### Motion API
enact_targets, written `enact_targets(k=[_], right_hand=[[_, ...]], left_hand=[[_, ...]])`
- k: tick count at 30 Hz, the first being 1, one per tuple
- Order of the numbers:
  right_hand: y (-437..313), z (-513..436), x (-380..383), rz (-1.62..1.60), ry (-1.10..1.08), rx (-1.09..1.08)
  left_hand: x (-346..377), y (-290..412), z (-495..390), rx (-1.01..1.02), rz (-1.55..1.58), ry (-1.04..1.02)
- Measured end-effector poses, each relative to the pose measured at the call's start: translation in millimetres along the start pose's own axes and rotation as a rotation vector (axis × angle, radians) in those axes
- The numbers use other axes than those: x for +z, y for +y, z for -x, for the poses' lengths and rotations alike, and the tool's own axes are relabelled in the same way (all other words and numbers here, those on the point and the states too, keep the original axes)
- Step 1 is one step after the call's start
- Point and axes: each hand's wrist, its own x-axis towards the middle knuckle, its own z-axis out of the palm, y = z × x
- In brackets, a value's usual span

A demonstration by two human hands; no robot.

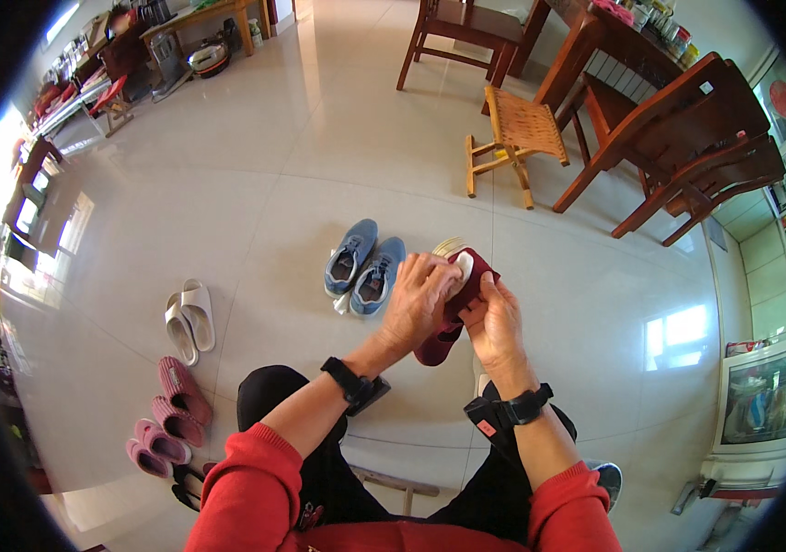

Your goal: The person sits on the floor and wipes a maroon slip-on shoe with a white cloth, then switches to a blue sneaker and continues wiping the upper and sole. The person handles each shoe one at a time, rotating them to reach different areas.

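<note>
My right hand (496, 324) grips the edge of a dark red shoe (477, 277) with a pale sole, held up above the floor. My left hand (422, 295) pinches a white wad (464, 265), perhaps tissue or cloth, against the shoe's red upper. Below the hands, more dark red shoe with a dark opening shows; I cannot tell whether it is the same shoe or its mate. Left of the hands, a pair of blue lace-up sneakers (380, 274) stands on the tiles. A crumpled white piece (342, 304) lies by their heels.
White slides (198, 314), pink ribbed slippers (184, 393) and smaller pink slippers (162, 441) lie at left. A folding stool (524, 124) with a woven seat stands ahead at right, near wooden chairs (696, 131) and a table (575, 55). A glass-fronted white cabinet (769, 393) stands at far right.
</note>
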Motion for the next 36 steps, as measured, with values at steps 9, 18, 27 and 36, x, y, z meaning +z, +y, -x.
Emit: enact_targets(k=[9, 18, 27, 36], right_hand=[[-6, -2, -4, -0.016, -0.066, -0.042], [-1, -5, -5, -0.044, -0.031, 0.029], [-6, -1, -8, -0.044, -0.033, 0.004], [-14, -12, -20, -0.111, 0.066, -0.004]], left_hand=[[-2, 8, 19, 0.039, 0.026, -0.043], [-3, -5, -5, 0.067, -0.04, 0.018], [0, -2, 18, 0.031, -0.056, -0.045], [9, 3, 16, -0.007, -0.016, -0.049]])
